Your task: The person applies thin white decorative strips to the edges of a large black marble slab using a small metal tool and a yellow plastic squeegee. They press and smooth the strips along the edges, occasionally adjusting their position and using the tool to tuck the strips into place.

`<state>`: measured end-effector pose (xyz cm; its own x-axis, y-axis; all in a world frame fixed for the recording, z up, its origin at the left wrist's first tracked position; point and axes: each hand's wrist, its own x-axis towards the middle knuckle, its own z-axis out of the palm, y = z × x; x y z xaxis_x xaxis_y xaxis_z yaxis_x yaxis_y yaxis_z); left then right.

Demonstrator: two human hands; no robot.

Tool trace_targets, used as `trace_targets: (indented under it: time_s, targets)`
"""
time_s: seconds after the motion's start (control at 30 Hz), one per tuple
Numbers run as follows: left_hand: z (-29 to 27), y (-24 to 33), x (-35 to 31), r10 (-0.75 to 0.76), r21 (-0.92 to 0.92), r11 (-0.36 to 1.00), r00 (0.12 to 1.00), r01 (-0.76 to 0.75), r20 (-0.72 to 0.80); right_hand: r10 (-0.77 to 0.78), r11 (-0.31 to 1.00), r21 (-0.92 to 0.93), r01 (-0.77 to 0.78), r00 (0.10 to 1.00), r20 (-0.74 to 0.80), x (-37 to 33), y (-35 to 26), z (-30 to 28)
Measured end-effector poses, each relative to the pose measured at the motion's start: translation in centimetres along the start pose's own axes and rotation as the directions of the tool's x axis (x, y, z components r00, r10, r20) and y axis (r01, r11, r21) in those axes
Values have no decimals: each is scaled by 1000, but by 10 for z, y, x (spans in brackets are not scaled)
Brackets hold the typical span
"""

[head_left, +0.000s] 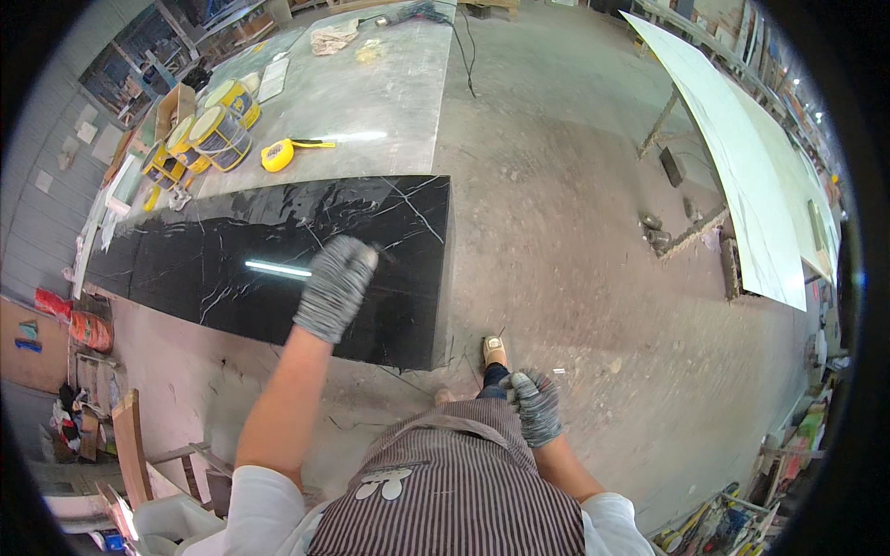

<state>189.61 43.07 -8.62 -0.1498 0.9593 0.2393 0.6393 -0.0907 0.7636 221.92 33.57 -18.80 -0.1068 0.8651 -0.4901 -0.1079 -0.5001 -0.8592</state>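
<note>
A long black marble slab [232,250] with white veins lies flat on a work table. My left hand [336,285], in a grey knit glove, reaches out over the slab's right part with its fingers curled; a small dark tip shows past them, too small to identify. My right hand [536,406], also gloved, hangs low by my striped apron [454,491], fingers loosely curled, holding nothing that I can see.
Behind the slab a grey stone tabletop [371,102] carries several yellow tins [209,134], a yellow tape roll [278,154], a rag and a cable. A large pale slab [760,176] leans at the right. A wooden chair [139,454] stands lower left on the concrete floor.
</note>
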Motion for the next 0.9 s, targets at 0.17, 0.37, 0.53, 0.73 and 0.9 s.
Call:
trace_targets:
  time_s: [0.17, 0.37, 0.53, 0.73, 0.9]
  targets:
    - [-2, 50, 56, 348, 158, 926, 937, -344, 2, -154, 982, 101, 158, 987, -48, 14, -18, -12]
    - [125, 64, 53, 265, 357, 767, 770, -534, 581, -252, 955, 118, 273, 953, -170, 41, -64, -7]
    - [130, 45, 52, -17, 347, 908, 808, -233, 588, -202, 970, 112, 215, 972, -120, 66, -60, -17]
    - [132, -3, 64, 244, 23, 963, 901, -269, 359, -281, 957, -27, 289, 946, 162, 103, -61, 1]
    - [123, -2, 79, 4, -118, 992, 895, 54, 447, -304, 953, 43, 300, 944, 128, 147, -73, 11]
